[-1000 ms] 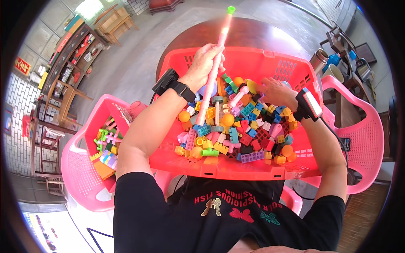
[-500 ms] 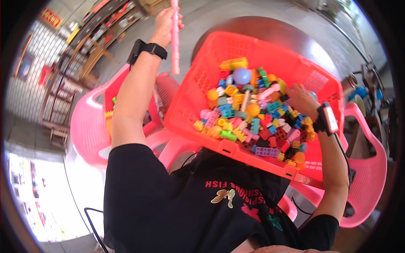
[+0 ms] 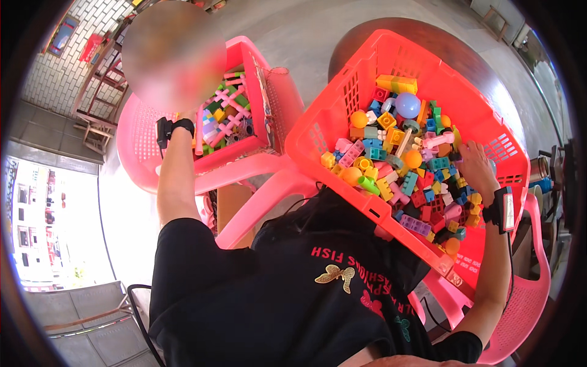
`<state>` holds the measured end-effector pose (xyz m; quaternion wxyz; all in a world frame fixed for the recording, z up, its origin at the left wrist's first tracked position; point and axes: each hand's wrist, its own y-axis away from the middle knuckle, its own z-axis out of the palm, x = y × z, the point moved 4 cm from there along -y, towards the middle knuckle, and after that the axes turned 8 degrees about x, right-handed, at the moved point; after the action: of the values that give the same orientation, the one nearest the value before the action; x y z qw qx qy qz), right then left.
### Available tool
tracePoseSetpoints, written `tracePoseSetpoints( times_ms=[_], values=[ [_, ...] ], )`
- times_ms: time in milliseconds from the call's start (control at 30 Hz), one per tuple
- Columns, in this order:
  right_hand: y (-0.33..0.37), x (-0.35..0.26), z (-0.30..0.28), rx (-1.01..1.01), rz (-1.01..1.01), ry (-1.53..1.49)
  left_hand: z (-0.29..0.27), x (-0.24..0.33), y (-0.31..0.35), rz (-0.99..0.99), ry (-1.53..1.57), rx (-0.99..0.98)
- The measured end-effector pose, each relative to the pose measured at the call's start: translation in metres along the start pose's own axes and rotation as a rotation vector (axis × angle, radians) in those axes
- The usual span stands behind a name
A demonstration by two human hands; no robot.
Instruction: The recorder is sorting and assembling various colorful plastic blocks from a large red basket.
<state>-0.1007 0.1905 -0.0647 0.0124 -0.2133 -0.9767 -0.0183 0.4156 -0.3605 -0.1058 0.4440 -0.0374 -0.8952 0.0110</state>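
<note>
At the upper left, my left hand (image 3: 184,115) is over a red box (image 3: 226,148) on a pink chair. A blurred patch covers its fingers. A segmented pink tube (image 3: 199,129) juts out beside the wrist, in line with the hand as if still gripped. My right hand (image 3: 477,165) lies in a red crate (image 3: 400,217), against the blocks near its right wall. Its fingers are stretched out, with nothing seen held. Around it are mixed colourful building blocks (image 3: 409,182), orange balls (image 3: 413,159) and a bluish-purple ball (image 3: 408,106).
The red box holds pink and green connector pieces (image 3: 231,98). The crate leans over my lap, with a dark round table (image 3: 361,46) behind it. A pink chair (image 3: 527,300) is at the right. Wooden furniture (image 3: 101,104) stands at the far left.
My left hand has swung down and left with the pink tube, from mid-air to the red box. The view has turned left. My right hand remains in the crate.
</note>
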Motion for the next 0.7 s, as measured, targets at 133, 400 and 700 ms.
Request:
tracePoseSetpoints(
  times_ms=[133, 400, 700],
  values=[
    [-0.001, 0.0, 0.005, 0.044, -0.029, 0.019, 0.011, -0.031, -0.022, 0.111, 0.115, 0.006],
    [0.002, -0.002, -0.007, 0.061, -0.004, -0.01, 0.065, 0.033, -0.015, 0.183, -0.308, 0.098],
    [0.002, 0.01, 0.003, 0.068, -0.04, 0.002, 0.147, 0.26, 0.072, 0.667, 0.364, -0.122]
  ],
)
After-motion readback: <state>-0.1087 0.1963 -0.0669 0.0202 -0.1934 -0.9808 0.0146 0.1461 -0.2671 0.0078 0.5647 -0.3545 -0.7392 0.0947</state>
